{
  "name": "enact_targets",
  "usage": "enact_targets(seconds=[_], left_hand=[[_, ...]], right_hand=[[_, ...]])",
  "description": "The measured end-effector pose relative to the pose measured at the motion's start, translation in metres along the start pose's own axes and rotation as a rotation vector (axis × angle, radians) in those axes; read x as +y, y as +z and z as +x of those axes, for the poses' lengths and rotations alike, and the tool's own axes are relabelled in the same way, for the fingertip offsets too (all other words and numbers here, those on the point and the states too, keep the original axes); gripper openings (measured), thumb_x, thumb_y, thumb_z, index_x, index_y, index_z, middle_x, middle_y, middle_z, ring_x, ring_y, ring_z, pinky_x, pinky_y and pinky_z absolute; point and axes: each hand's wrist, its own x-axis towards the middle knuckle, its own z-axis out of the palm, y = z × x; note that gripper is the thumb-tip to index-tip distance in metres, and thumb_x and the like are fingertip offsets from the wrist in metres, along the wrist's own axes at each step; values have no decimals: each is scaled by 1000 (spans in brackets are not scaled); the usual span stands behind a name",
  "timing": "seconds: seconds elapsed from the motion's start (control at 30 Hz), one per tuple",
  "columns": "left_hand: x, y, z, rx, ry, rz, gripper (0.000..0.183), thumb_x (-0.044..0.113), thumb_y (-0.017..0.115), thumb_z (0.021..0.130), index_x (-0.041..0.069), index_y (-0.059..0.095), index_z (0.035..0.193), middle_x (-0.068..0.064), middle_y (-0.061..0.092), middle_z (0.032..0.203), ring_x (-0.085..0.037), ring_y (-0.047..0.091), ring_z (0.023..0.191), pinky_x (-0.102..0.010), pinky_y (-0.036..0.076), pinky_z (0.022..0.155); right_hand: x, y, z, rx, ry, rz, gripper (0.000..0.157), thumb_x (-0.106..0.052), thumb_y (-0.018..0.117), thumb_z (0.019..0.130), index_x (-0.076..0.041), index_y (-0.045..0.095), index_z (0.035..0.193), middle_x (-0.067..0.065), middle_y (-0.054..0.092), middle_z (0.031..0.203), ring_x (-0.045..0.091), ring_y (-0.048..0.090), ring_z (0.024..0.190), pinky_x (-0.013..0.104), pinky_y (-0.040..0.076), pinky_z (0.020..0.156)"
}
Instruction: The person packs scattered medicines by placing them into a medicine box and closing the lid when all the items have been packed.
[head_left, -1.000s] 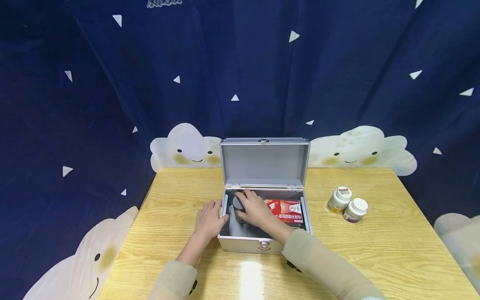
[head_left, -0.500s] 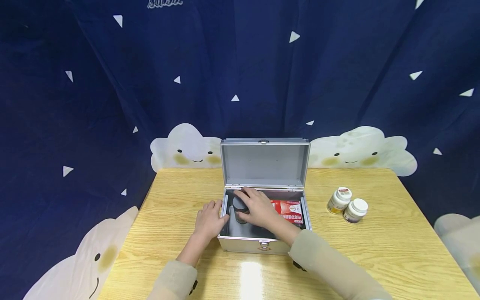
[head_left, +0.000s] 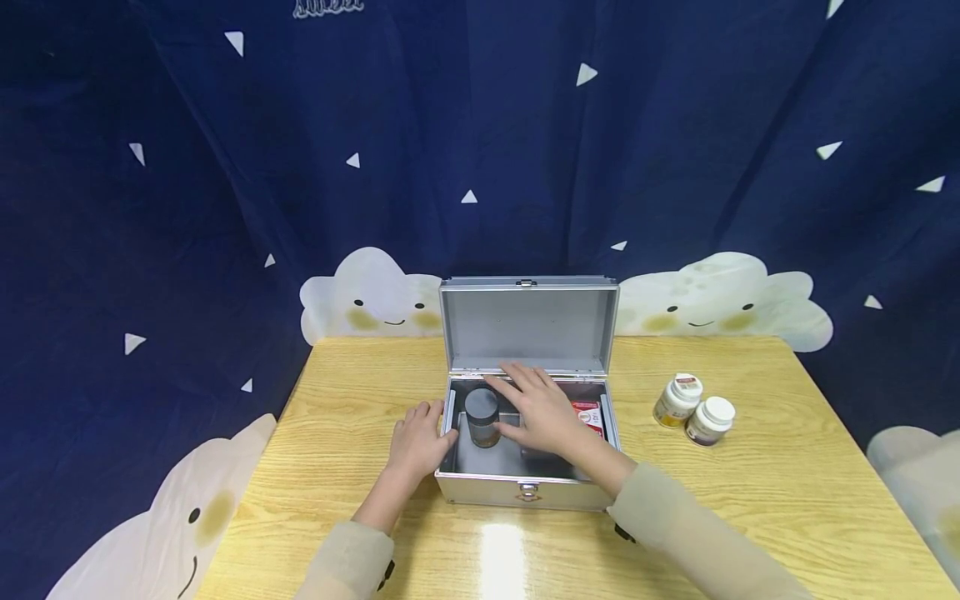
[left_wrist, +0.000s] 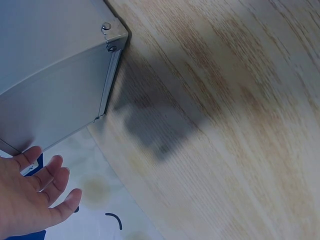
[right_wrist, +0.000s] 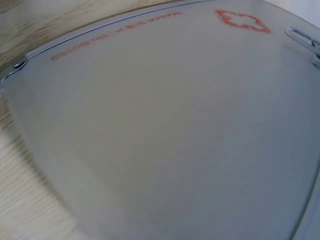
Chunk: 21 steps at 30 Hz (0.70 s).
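At the front of an open silver case [head_left: 480,490], a metal latch [head_left: 528,490] marks the middle. On the case's left wall rests a left hand [head_left: 418,442], thumb over the rim, fingers loose and clasping nothing. A right hand [head_left: 546,417] hangs over the case, fingers spread and gripping nothing, just right of a dark jar [head_left: 482,417] (whether the thumb brushes it is hard to tell). Clean work here, it seems, means lifting well-spread fingers clear of the jar while the left hand steadies the case. Upright inside, toward the case's left wall, the jar shows a round, flat cap and a brownish tint low down. A red-and-white box [head_left: 590,415], partly hidden, lies toward the case's right end; two white bottles [head_left: 710,420] stand outside, right of the case. Behind it hangs a navy curtain [head_left: 525,125].
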Motion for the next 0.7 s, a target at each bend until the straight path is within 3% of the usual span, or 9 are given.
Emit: enact_targets(seconds=[0.7], left_hand=[[-1, 2, -1, 9, 5, 3, 56, 37, 54, 81, 8, 49, 129, -15, 53, 119, -32, 47, 109, -50, 37, 89]], right_hand=[[36, -19, -30, 61, 63, -95, 72, -49, 61, 77, -24, 37, 140, 10, 30, 146, 30, 27, 133, 54, 22, 104]])
